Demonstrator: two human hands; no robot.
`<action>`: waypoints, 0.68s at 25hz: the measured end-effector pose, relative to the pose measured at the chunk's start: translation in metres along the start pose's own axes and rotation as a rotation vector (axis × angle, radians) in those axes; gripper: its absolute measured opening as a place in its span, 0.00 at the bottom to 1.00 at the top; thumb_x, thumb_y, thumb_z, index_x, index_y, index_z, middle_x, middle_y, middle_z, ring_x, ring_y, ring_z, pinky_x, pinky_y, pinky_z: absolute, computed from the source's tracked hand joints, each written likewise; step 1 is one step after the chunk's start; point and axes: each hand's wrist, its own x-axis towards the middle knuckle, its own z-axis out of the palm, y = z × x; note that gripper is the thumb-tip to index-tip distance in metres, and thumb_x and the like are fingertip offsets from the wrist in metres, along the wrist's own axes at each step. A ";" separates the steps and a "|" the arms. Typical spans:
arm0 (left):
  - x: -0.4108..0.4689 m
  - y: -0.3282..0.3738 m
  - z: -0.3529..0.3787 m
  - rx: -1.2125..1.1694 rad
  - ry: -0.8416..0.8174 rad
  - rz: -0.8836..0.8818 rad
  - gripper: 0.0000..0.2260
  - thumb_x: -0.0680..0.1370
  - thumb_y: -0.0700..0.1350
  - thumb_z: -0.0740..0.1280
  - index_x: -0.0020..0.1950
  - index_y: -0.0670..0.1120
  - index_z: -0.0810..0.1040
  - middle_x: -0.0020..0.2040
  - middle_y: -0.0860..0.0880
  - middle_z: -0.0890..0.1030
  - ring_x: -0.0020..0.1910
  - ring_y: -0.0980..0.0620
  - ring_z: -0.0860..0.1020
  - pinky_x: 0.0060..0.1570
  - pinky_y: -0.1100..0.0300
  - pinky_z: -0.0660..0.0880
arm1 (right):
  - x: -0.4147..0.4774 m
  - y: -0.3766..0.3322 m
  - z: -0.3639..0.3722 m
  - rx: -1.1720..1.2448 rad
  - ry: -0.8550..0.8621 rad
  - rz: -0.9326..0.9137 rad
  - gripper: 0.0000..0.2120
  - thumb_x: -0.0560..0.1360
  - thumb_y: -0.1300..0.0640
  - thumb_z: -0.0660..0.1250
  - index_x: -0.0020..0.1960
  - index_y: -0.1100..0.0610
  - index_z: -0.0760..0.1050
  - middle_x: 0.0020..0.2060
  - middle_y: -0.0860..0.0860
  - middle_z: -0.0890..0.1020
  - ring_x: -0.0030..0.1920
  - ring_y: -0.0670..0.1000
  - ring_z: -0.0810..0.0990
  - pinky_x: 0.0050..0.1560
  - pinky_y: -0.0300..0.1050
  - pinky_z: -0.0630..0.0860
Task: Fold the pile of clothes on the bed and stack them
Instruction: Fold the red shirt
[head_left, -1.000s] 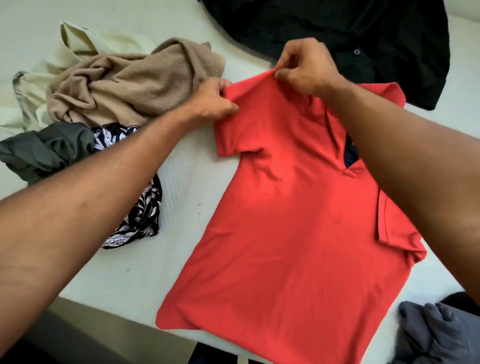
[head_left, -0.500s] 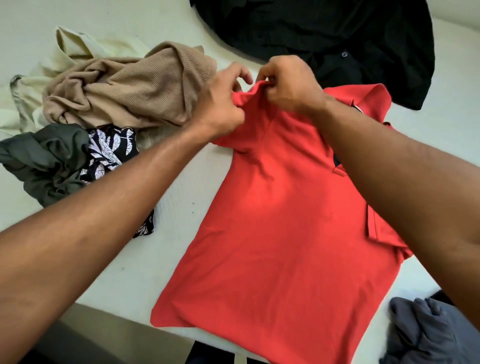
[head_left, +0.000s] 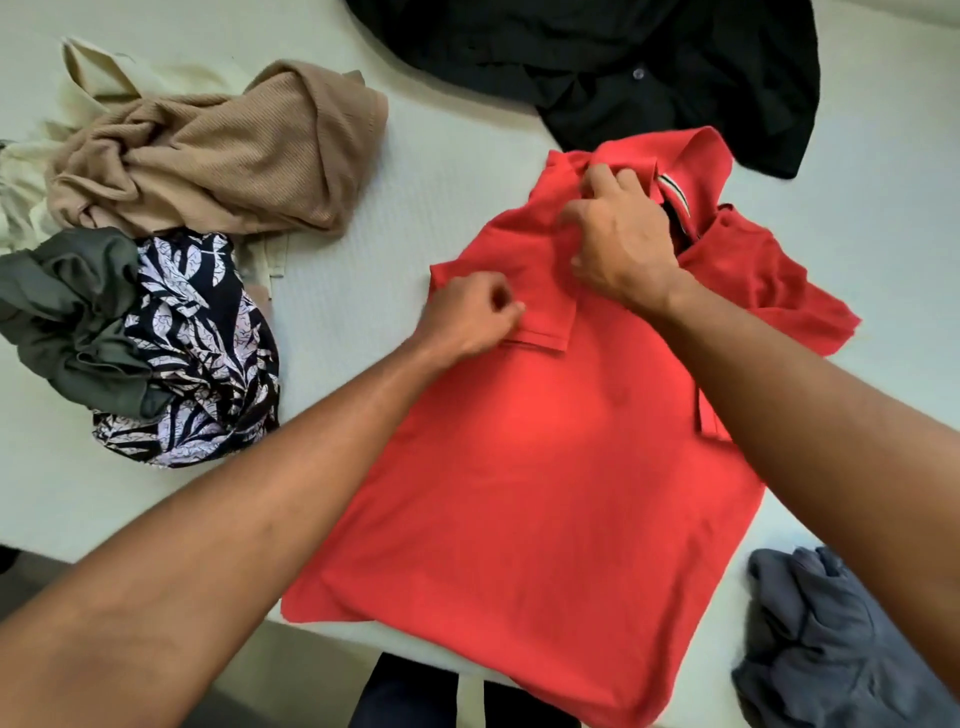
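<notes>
The red polo shirt (head_left: 519, 493) lies flat on the bed (head_left: 363, 291), under both hands. The left hand (head_left: 467, 319) pinches the sleeve (head_left: 543, 306), which is folded inward on the shirt. The right hand (head_left: 618, 244) grips the cloth just beside the collar (head_left: 691, 156). Left of the left hand is the pile of unfolded clothes (head_left: 223, 156); beyond the right hand, a black shirt (head_left: 649, 67).

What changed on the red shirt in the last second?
The sleeve of the red polo shirt, spread outward a second ago, has been lifted and folded inward onto the chest. The left hand followed it and rests on it with curled fingers; the right hand grips the shoulder by the collar. The crumpled pile and black shirt lie as before.
</notes>
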 end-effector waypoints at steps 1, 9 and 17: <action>-0.005 -0.017 0.002 -0.080 0.154 -0.035 0.08 0.76 0.53 0.70 0.49 0.50 0.81 0.45 0.51 0.83 0.48 0.48 0.81 0.49 0.56 0.76 | -0.004 -0.006 0.002 0.030 0.049 0.001 0.17 0.71 0.59 0.69 0.59 0.53 0.82 0.58 0.57 0.74 0.57 0.62 0.72 0.40 0.52 0.71; -0.091 -0.113 0.010 -0.164 0.271 -0.288 0.17 0.72 0.55 0.75 0.55 0.50 0.77 0.46 0.51 0.78 0.47 0.47 0.79 0.50 0.51 0.77 | 0.002 -0.072 0.016 0.022 -0.189 -0.352 0.38 0.71 0.63 0.65 0.80 0.47 0.62 0.77 0.50 0.67 0.68 0.60 0.68 0.56 0.57 0.72; -0.181 -0.176 0.034 0.086 -0.363 -0.280 0.21 0.71 0.56 0.75 0.60 0.49 0.78 0.56 0.46 0.83 0.53 0.45 0.80 0.49 0.56 0.74 | 0.035 -0.064 -0.010 -0.180 -0.217 -0.159 0.14 0.75 0.63 0.67 0.59 0.58 0.80 0.56 0.62 0.78 0.54 0.68 0.80 0.43 0.54 0.71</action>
